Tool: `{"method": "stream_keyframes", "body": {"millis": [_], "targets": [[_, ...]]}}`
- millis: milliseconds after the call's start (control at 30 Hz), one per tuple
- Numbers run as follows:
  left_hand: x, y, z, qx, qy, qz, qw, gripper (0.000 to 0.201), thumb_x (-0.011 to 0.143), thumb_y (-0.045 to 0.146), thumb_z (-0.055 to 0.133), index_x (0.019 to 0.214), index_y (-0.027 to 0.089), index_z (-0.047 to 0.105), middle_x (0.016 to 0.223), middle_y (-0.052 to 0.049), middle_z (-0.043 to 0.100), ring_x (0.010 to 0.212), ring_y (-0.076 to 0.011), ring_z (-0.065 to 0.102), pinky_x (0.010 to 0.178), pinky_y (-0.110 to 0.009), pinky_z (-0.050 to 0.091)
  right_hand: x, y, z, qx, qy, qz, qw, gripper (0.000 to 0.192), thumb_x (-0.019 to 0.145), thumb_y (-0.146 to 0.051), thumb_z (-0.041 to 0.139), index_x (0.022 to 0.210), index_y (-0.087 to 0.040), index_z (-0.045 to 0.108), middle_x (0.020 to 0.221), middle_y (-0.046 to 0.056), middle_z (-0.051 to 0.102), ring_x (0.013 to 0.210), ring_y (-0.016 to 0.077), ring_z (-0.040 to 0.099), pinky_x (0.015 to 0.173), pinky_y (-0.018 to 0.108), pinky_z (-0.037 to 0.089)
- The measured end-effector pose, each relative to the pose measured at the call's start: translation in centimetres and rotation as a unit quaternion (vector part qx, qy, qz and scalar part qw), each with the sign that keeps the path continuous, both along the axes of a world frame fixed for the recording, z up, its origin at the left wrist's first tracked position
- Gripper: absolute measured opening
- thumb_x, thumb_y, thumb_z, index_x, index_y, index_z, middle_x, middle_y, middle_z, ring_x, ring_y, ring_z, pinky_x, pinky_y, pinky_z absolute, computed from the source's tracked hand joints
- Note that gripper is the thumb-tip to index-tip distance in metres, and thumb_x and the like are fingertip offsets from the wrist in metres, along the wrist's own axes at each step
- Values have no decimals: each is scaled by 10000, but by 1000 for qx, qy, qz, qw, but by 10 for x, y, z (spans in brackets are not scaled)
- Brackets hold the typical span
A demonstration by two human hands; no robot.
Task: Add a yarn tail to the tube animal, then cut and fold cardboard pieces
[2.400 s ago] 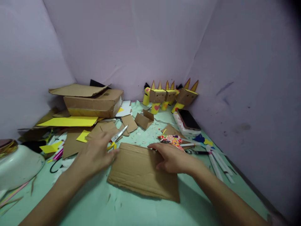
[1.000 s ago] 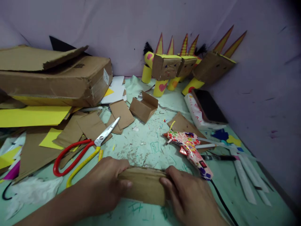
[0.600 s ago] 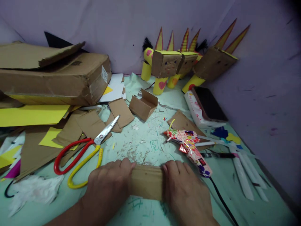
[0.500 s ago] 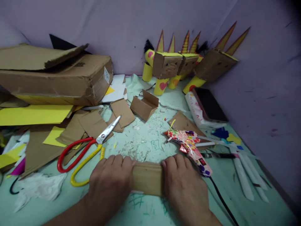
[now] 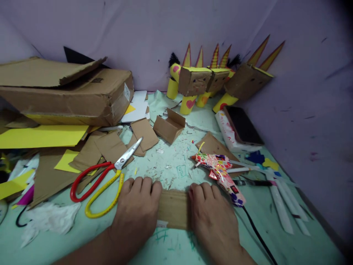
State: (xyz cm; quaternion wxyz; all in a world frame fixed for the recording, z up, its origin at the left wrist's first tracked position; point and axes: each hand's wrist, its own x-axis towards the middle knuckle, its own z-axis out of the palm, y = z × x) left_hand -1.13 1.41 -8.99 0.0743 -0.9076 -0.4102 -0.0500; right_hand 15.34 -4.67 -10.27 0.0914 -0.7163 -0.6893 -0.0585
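Between my hands a small piece of cardboard lies on the green table, with a whitish patch at its lower left edge. My left hand is closed over its left side, fingers curled and pressed down. Gripping the opposite edge, my right hand has its fingers bent together. The fingertips and thumbs are mostly hidden. Scissors with one red and one yellow handle lie beside my left hand. Just beyond my right hand rests a floral-patterned glue gun, its black cord running toward the front.
A large cardboard box stands back left above yellow sheets and cardboard scraps. A folded cardboard piece lies mid-table. Yellow-legged cardboard figures stand by the wall. A phone and white-barrelled pens are on the right.
My left hand has shifted slightly right along the cardboard, uncovering more of the scissors' yellow handle. My right hand keeps its hold. The view has tilted up a little.
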Motion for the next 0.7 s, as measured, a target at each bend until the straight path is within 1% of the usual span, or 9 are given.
{"method": "stream_keyframes", "body": {"millis": [67, 167, 267, 367, 467, 533, 600, 667, 700], "targets": [[-1, 0, 0, -12, -5, -12, 1000, 178, 840, 171, 432, 764, 161, 593, 717, -83, 568, 671, -251, 476, 680, -429, 371, 0, -1, 1, 4, 4, -3, 1000, 135, 871, -233, 476, 749, -201, 526, 693, 59, 530, 663, 234, 442, 569, 330, 258], [-2, 0, 4, -62, -24, -43, 997, 219, 837, 342, 481, 804, 147, 574, 800, -97, 560, 756, -269, 463, 724, -444, 366, -1, -3, 3, 13, 3, -8, 1000, 174, 875, -263, 483, 723, -198, 537, 692, 61, 547, 672, 240, 444, 608, 344, 268], [-5, 1, 10, -105, -53, -60, 991, 267, 801, 401, 517, 836, 138, 540, 870, -104, 544, 817, -274, 448, 760, -454, 358, -2, -3, 3, 29, 2, -3, 1000, 191, 884, -250, 460, 719, -194, 539, 704, 65, 565, 690, 248, 453, 666, 367, 280], [-8, 3, 14, -115, -92, -61, 987, 268, 797, 415, 525, 809, 148, 499, 833, -78, 535, 780, -242, 450, 728, -411, 369, -1, -5, 2, 70, 10, 9, 997, 211, 898, -229, 422, 727, -179, 534, 695, 64, 573, 687, 243, 479, 715, 378, 296], [-14, 0, 16, -93, -144, -91, 981, 268, 787, 420, 556, 770, 164, 480, 740, -40, 536, 720, -207, 462, 722, -386, 370, 4, -11, 9, 114, 42, 55, 991, 228, 914, -224, 393, 749, -168, 540, 661, 41, 589, 633, 212, 526, 715, 355, 321], [-19, -6, 17, -59, -178, -126, 974, 230, 802, 373, 548, 723, 171, 474, 665, -21, 525, 661, -184, 454, 698, -369, 372, 8, -19, 20, 119, 58, 99, 986, 183, 892, -301, 468, 836, -159, 570, 676, 30, 620, 623, 203, 564, 691, 339, 344], [-25, -14, 19, -17, -199, -172, 965, 157, 812, 246, 506, 676, 175, 469, 619, -17, 514, 614, -170, 436, 664, -353, 372, 10, -28, 33, 76, 68, 144, 984, 209, 802, -354, 604, 914, -178, 594, 699, 14, 648, 630, 202, 596, 636, 316, 371], [-28, -23, 21, 21, -202, -215, 955, 127, 776, 128, 461, 659, 173, 480, 606, -20, 517, 594, -163, 430, 654, -349, 377, 8, -37, 41, 20, 81, 189, 978, 133, 738, -241, 651, 866, -218, 623, 671, -20, 657, 584, 176, 605, 535, 281, 372], [-28, -27, 21, 35, -198, -225, 953, 129, 759, 97, 446, 664, 170, 494, 608, -23, 522, 596, -164, 437, 665, -353, 384, 6, -41, 41, 20, 79, 202, 976, 122, 733, -156, 615, 834, -221, 634, 662, -26, 666, 562, 164, 607, 500, 273, 368]]}}
